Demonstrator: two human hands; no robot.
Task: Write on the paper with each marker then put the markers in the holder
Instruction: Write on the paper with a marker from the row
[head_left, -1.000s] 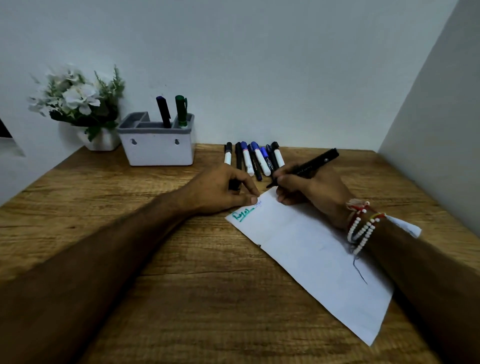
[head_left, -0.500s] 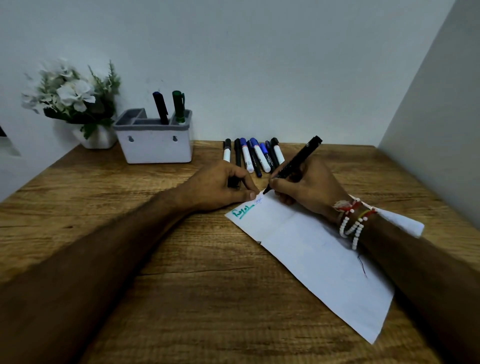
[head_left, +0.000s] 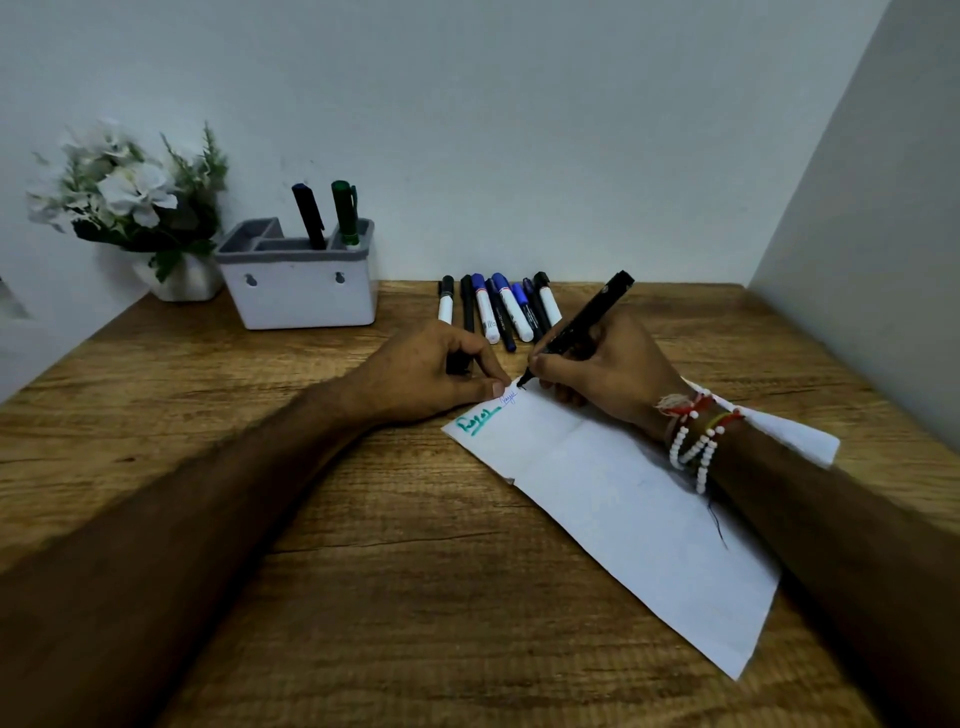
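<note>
A white sheet of paper lies slanted on the wooden desk, with green and blue writing near its top-left corner. My right hand grips a black marker, its tip touching the paper's top corner. My left hand is curled around a small black object, probably the marker's cap, and its thumb presses the paper's edge. Several capped markers lie in a row behind the hands. A white holder with a grey rim at the back left has a dark marker and a green marker standing in it.
A white pot of white flowers stands left of the holder. Walls close the desk at the back and the right. Beaded bracelets circle my right wrist.
My right hand has tipped the black marker up and brought its tip down onto the paper's top corner. The left hand has stayed where it was.
</note>
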